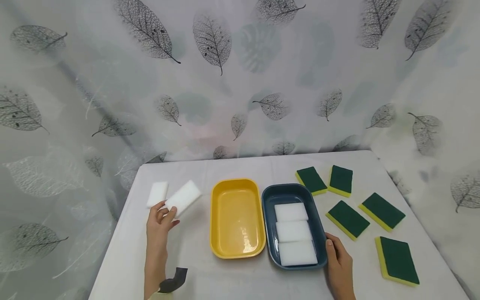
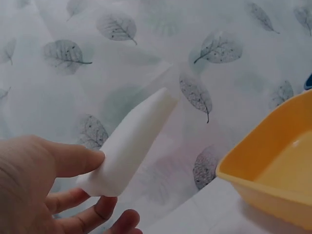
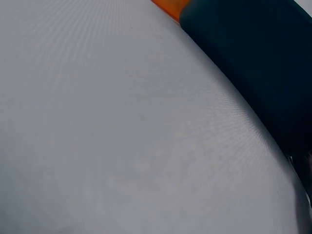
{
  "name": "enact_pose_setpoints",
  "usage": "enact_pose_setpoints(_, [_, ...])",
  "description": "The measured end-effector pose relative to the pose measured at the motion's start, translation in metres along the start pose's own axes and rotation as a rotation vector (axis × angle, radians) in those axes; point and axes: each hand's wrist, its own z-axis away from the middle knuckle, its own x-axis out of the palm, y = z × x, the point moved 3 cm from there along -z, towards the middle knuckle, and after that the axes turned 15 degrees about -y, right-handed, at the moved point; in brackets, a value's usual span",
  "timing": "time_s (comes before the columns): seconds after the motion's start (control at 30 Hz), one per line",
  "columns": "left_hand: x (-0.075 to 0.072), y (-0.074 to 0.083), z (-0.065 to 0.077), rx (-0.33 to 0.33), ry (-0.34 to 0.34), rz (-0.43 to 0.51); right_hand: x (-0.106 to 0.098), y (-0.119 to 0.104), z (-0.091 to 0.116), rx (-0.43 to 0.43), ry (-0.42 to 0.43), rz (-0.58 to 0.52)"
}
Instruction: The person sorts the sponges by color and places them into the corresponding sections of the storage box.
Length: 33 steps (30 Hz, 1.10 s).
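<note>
My left hand (image 1: 162,221) pinches a white sponge (image 1: 183,198) between thumb and fingers, left of the yellow tray (image 1: 214,216). In the left wrist view the thumb presses on one face of that tilted sponge (image 2: 134,141), with fingers under its lower end. Another white sponge (image 1: 157,193) lies flat just beyond the hand. My right hand (image 1: 340,266) grips the right side of the blue tray (image 1: 324,246) near its front corner. Inside the blue tray, three white sponges (image 1: 294,231) lie in a column. Only a dark sliver of the right hand shows in the right wrist view.
Several green-and-yellow scouring sponges (image 1: 348,220) lie scattered to the right of the blue tray. The trays stand side by side on a white-covered table (image 1: 240,279). A leaf-patterned curtain (image 1: 240,83) hangs behind and at the sides.
</note>
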Motion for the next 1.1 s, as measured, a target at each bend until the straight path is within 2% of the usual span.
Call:
enact_pose_setpoints(0.13, [0.014,0.009,-0.001,0.034,-0.03,-0.099,0.002,-0.001,0.001,0.02,-0.022,0.002])
enact_pose_setpoints(0.27, [0.032,0.018,-0.003,0.08,-0.087,-0.15,0.001,-0.001,0.001,0.018,-0.009,0.007])
enact_pose_setpoints(0.63, [0.076,0.035,-0.009,0.179,-0.175,-0.244,-0.002,0.001,0.001,0.023,-0.012,-0.002])
enact_pose_setpoints(1.1, [0.143,0.042,-0.01,0.286,-0.329,-0.347,0.0,-0.001,0.0,0.008,-0.009,-0.01])
